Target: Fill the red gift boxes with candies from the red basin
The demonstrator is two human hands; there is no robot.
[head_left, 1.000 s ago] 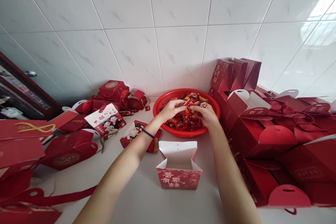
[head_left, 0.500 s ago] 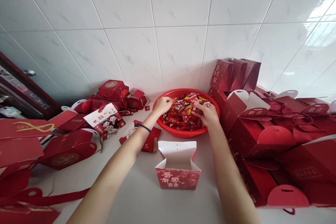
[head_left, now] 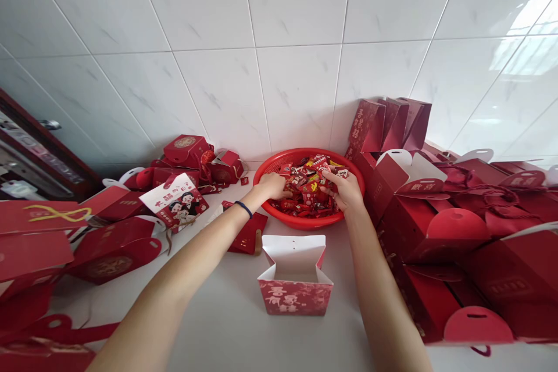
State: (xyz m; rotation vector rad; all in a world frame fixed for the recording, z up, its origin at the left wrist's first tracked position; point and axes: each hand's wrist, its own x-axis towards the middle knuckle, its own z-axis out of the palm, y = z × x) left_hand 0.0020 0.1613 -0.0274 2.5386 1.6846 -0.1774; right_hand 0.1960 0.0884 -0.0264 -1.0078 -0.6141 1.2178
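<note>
A red plastic basket (head_left: 300,222) full of small wrapped candies (head_left: 310,187) stands against the tiled wall. My left hand (head_left: 272,186) reaches over its left rim, fingers curled down among the candies; what they pinch, if anything, is hidden. On the right side of the basket, my right hand (head_left: 346,189) is closed on a few wrapped candies (head_left: 326,168), thumb and fingers bent round them. In front of the basket, between my forearms, an open-topped red paper gift box (head_left: 296,297) stands upright, its white inside showing.
Red gift boxes (head_left: 453,232) crowd the right side, with several tall ones (head_left: 370,125) upright behind them. More red boxes (head_left: 115,247) and a card with cartoon figures (head_left: 178,203) lie at left. A flat red packet (head_left: 248,234) rests left of the open box.
My left hand has moved down and slightly left, deeper into the candies. My right hand keeps its place and its hold. The open box has not moved.
</note>
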